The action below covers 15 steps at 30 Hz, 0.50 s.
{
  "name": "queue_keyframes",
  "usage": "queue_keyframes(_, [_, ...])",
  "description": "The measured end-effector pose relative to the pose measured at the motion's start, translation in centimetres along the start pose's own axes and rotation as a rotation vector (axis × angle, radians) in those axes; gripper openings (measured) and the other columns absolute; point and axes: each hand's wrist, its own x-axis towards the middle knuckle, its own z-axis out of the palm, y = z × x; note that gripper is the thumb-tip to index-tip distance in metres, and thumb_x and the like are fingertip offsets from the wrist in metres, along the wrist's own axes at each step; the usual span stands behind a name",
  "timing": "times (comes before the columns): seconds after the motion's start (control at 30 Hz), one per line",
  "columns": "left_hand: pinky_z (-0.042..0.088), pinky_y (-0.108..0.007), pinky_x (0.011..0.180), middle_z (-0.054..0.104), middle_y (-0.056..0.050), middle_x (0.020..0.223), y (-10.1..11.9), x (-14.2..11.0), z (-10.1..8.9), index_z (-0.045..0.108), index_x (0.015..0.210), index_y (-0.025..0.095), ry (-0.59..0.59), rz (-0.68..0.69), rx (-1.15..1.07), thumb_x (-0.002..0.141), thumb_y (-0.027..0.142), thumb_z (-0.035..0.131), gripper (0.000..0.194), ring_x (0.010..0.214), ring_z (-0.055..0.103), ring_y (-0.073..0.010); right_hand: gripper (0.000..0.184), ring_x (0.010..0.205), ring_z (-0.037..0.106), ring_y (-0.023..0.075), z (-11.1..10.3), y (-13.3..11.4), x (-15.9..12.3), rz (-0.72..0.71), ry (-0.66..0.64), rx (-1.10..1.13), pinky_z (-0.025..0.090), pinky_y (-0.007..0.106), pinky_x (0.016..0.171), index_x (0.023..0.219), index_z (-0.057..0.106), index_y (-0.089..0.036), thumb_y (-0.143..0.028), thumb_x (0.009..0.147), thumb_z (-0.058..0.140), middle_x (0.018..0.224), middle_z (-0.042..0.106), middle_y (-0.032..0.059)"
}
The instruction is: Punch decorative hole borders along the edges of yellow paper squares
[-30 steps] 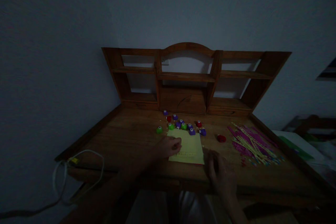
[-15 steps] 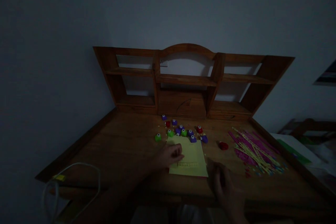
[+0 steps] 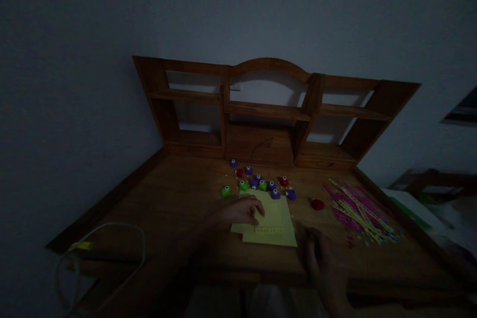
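Observation:
A stack of yellow paper sheets (image 3: pixel 276 216) lies on the desk in front of me, with a strip of small printed or stuck marks (image 3: pixel 269 230) across its lower part. My left hand (image 3: pixel 246 210) rests over the left side of the paper. Its thumb and forefinger are curved and apart, with nothing visible between them. One sheet's corner sticks out to the left below that hand. Right of the paper, by the desk's front edge, my right hand (image 3: pixel 325 258) has its fingers curled together. Darkness hides whatever may be inside them.
Several purple, green and red one-eyed toy pieces (image 3: pixel 263 185) stand behind the paper. A red piece (image 3: pixel 317 204) lies to the right, near a pile of pink and yellow strips (image 3: pixel 357 211). A white cable (image 3: pixel 143 243) loops at left. A wooden shelf (image 3: pixel 268 109) backs the desk.
My left hand has shifted slightly, and its thumb and forefinger are farther apart. A lower sheet's corner now shows at the left of the stack. The right hand stays nearly still.

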Motion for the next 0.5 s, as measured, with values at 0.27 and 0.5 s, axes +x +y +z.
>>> queue_keyframes(0.27, [0.042, -0.022, 0.066, 0.053, -0.001, 0.097, -0.2, -0.1, 0.2, 0.063, 0.098, 0.020, -0.012, -0.015, 0.029, 0.062, 0.020, 0.077, 0.039, 0.083, 0.053, -0.0149, 0.025, 0.093, 0.063, 0.0261, 0.0, -0.2, -0.2, 0.062, -0.020, 0.045, 0.046, 0.039, 0.084, 0.110, 0.060, -0.019, -0.032, 0.094, 0.046, 0.103, 0.068, 0.0105])
queue_keyframes(0.5, [0.043, -0.024, 0.070, 0.057, -0.001, 0.094, -0.8, 0.6, -0.2, 0.061, 0.094, 0.017, -0.099, -0.010, 0.018, 0.061, 0.018, 0.079, 0.038, 0.083, 0.053, -0.0154, 0.026, 0.102, 0.062, 0.0252, -0.9, -1.1, 1.7, 0.126, -0.115, 0.295, 0.047, 0.039, 0.088, 0.114, 0.058, -0.022, -0.033, 0.093, 0.048, 0.112, 0.066, 0.0080])
